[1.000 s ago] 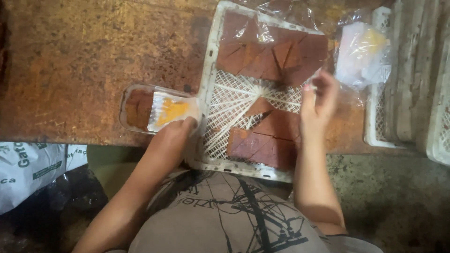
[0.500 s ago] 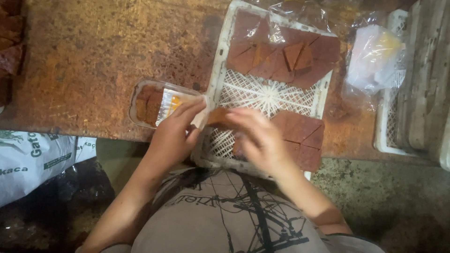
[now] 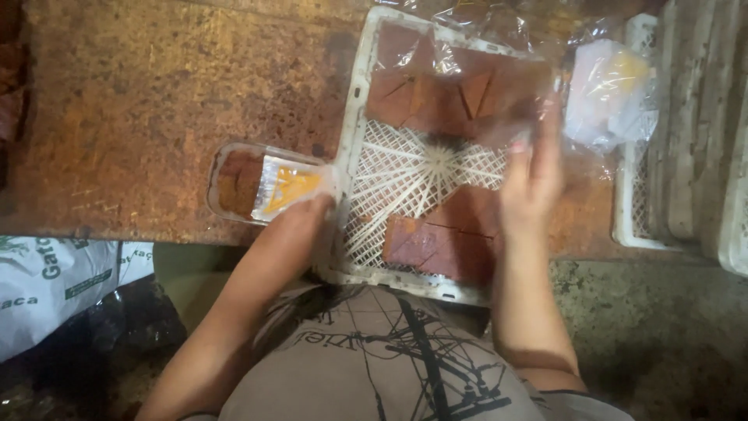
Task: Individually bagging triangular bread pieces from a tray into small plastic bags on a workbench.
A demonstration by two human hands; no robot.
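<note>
Head view, looking down on a rusty brown table (image 3: pixel 140 101). White plastic crate (image 3: pixel 354 117) at centre, with brown wedge-cut slabs at its 12 o'clock end (image 3: pixel 436 93) and its 5 o'clock corner (image 3: pixel 444 242); bare lattice between.

Left hand (image 3: pixel 300 218) at 9 o'clock of the crate, fingers curled onto a small clear pack (image 3: pixel 265 183) holding a brown piece, with a yellow-and-white label at its right end.

Right hand (image 3: pixel 530 175) at 3 o'clock over the crate, fingers spread and loosely open, touching crinkled clear film (image 3: pixel 506 47); whether it grips anything, cannot tell.

Clear bag with yellow and white contents (image 3: pixel 612 93) at 2 o'clock. White printed sack (image 3: pixel 54 284) at 8 o'clock, below the table edge.

Half a second ago the right hand was at the left hand, by the pack; now well apart.
</note>
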